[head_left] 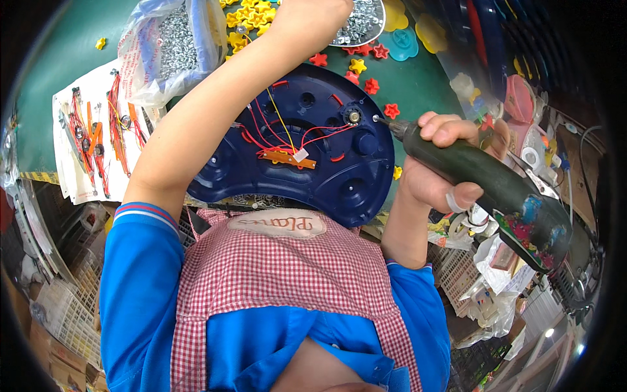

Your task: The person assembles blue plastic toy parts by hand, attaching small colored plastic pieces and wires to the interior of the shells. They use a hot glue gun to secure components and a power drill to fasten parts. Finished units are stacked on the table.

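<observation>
My right hand (444, 147) is wrapped round a dark green electric screwdriver (470, 170). Its bit points left, and a small silver piece (376, 119) shows at the tip, over the right edge of a dark blue plastic housing (326, 111). Inside that housing lie red and yellow wires, an orange-brown circuit strip (287, 159) and a round metal part (353, 117). At the top edge, my left hand (320, 13) is beside a round dish of small screws (363, 27); its fingers are cut off by the frame.
A plastic bag of screws (176, 49) stands left of my left forearm. Wired parts (85, 137) lie on white sheets farther left. Yellow stars (251, 14) and red stars (371, 86) are scattered on the green tabletop (39, 124). Right of the table are baskets and clutter.
</observation>
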The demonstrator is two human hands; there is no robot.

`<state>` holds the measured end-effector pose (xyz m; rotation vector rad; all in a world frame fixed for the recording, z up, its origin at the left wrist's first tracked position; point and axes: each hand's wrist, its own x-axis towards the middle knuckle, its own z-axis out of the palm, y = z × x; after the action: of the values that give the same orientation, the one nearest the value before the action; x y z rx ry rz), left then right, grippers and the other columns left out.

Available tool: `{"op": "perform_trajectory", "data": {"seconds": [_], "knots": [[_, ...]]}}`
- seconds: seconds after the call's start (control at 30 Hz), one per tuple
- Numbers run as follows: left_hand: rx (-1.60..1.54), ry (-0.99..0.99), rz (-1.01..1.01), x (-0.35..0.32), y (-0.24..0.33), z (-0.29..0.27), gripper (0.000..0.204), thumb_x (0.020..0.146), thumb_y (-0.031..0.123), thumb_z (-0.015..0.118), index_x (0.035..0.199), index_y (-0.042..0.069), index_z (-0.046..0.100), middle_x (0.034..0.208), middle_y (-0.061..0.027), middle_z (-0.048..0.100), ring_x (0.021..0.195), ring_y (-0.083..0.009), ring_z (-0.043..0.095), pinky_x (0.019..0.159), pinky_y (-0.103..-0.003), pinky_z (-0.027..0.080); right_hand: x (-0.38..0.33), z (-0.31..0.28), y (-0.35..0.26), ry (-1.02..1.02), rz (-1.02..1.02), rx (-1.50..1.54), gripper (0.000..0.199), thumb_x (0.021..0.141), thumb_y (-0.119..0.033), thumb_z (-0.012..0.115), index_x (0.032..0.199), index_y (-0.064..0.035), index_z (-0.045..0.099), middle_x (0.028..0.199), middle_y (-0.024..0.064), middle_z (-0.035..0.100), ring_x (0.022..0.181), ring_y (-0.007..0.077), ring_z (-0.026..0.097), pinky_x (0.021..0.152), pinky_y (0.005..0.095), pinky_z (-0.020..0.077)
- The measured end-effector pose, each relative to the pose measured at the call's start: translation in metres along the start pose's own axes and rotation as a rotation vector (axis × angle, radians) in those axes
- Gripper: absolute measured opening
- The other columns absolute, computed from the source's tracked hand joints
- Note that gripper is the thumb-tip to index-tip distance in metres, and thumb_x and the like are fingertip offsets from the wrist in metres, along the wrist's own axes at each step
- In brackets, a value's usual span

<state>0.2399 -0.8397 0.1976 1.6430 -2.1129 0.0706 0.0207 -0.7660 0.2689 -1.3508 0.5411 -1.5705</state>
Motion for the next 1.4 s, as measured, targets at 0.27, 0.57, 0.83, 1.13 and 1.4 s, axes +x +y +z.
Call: {"op": "perform_trajectory", "data": {"seconds": [0.27,0.57,0.83,1.13,1.4], "knots": [[-0.527,0.071,-0.126,-0.061,0.062,-0.047,0.011,0.076,0.016,0.071,0.085,0.01,0.07,0.078,-0.0069,0.067,0.074,-0.0263,0.065,0.066,-0.034,0.052,-0.013,0.009,0.004,0.021,0.095,-0.048,0.097,0.073,-0.059,0.073,0.129,0.0035,0.025,0.073,0.0127,0.059,0.065,0.0217,0.059,0.061,0.0344,0.0531],[-0.7,0.049,-0.042,-0.103,0.085,-0.019,0.014,0.07,0.008,0.074,0.083,0.008,0.068,0.077,-0.0054,0.067,0.072,-0.0238,0.064,0.064,-0.032,0.052,-0.017,0.004,0.025,-0.037,0.079,-0.025,0.087,0.074,-0.051,0.075,0.129,0.0006,0.031,0.072,0.0123,0.058,0.063,0.0224,0.059,0.061,0.0351,0.0522],[-1.081,-0.241,-0.36,-0.106,0.085,-0.054,0.01,0.075,0.004,0.073,0.084,0.002,0.07,0.085,-0.0074,0.07,0.073,-0.0181,0.067,0.066,-0.028,0.052,-0.004,0.001,-0.003,-0.089,0.051,0.254,0.101,0.078,-0.057,0.067,0.145,-0.0034,0.015,0.076,0.0129,0.058,0.068,0.024,0.058,0.068,0.0377,0.0502],[-0.883,-0.021,-0.164,-0.122,0.082,-0.05,0.011,0.077,0.009,0.07,0.088,0.005,0.069,0.08,-0.0044,0.066,0.061,-0.0187,0.064,0.055,-0.027,0.052,-0.015,0.021,-0.009,-0.119,0.087,0.276,0.099,0.076,-0.061,0.067,0.142,-0.0051,0.019,0.076,0.0125,0.057,0.067,0.0234,0.057,0.067,0.0389,0.0491],[-0.697,0.06,-0.053,-0.132,0.082,-0.055,0.015,0.068,0.004,0.074,0.081,0.005,0.067,0.083,-0.0055,0.068,0.074,-0.0213,0.065,0.065,-0.029,0.053,-0.019,0.027,-0.012,-0.081,0.062,0.304,0.098,0.076,-0.062,0.067,0.141,-0.0065,0.02,0.076,0.0125,0.058,0.066,0.0226,0.057,0.066,0.0384,0.0485]]}}
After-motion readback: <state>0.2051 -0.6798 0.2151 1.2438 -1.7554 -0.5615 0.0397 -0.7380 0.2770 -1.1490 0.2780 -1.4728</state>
